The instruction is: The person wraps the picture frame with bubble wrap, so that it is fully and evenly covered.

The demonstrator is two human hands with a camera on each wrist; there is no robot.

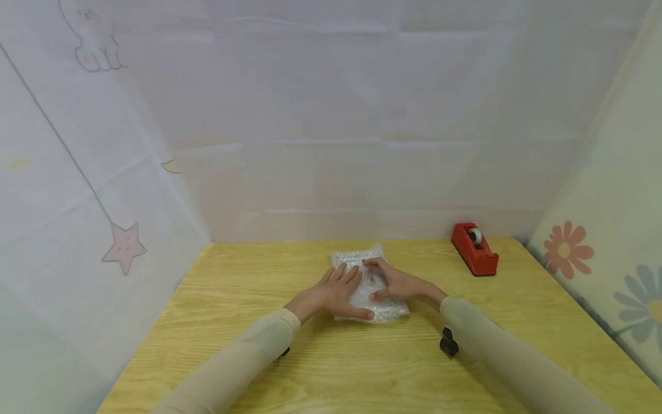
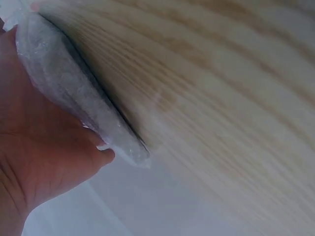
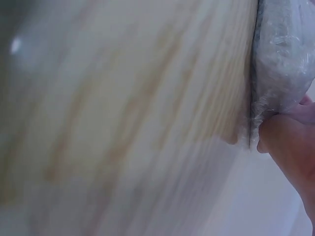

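Across the upper half of the frame, a pale sheet (image 1: 336, 103) is hanging behind a yellow wood-grain table (image 1: 233, 310). From the bottom edge, my cream sleeves (image 1: 243, 362) are reaching inward. Just below centre, a flat parcel (image 1: 365, 292) in clear, crinkled wrap is lying on the table. My left hand (image 1: 338, 294) is resting released on its left side, fingers spread; my right hand (image 1: 400, 283) is touching its right side, ungripping, with loosely bent fingers, thumb and forefinger apart. Right of centre, a red tape dispenser (image 1: 478, 256) is standing, and a small tape roll (image 1: 475, 235) is sitting in it.
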